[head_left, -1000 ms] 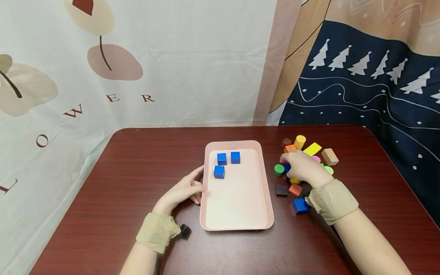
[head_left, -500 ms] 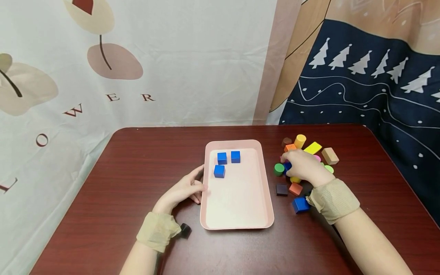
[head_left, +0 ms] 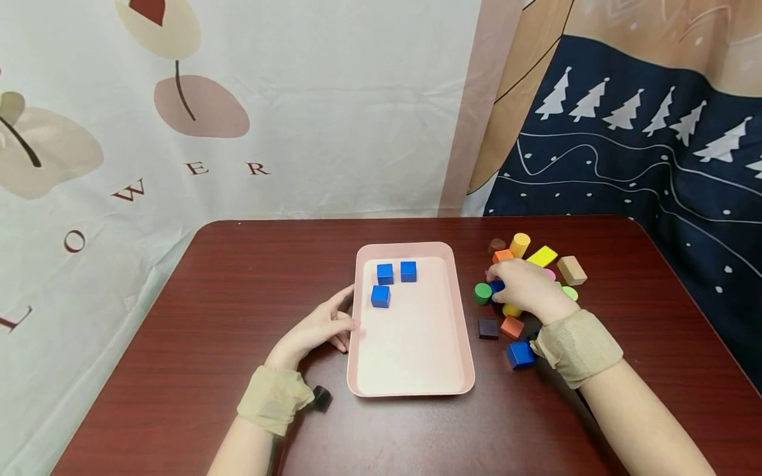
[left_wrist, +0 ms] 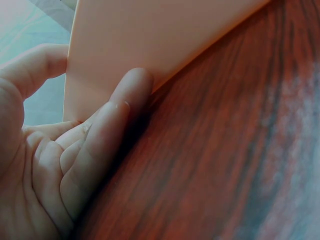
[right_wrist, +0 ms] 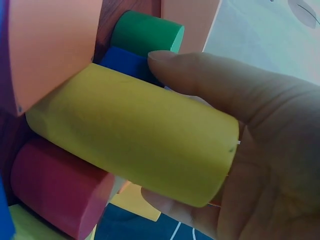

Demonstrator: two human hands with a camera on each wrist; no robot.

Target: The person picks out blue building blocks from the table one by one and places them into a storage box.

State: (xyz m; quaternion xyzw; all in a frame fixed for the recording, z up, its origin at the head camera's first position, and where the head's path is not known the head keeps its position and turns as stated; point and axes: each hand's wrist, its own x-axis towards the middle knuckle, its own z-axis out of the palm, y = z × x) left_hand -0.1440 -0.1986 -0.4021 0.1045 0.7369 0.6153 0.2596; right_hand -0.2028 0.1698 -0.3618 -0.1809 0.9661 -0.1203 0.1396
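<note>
On the left, my left hand holds the long side of a pink tray, thumb at the rim and fingers against the outer wall. Three blue cubes sit in the tray's far left part. Over the pile at the right, my right hand pinches a small blue block between thumb and fingers. In the right wrist view, the thumb tip lies on this blue block; a yellow cylinder in front hides the rest of the grip.
Around the right hand lie a green cylinder, a black block, a reddish-orange block, a larger blue block, a wooden block and a yellow flat block. A curtain hangs behind the table.
</note>
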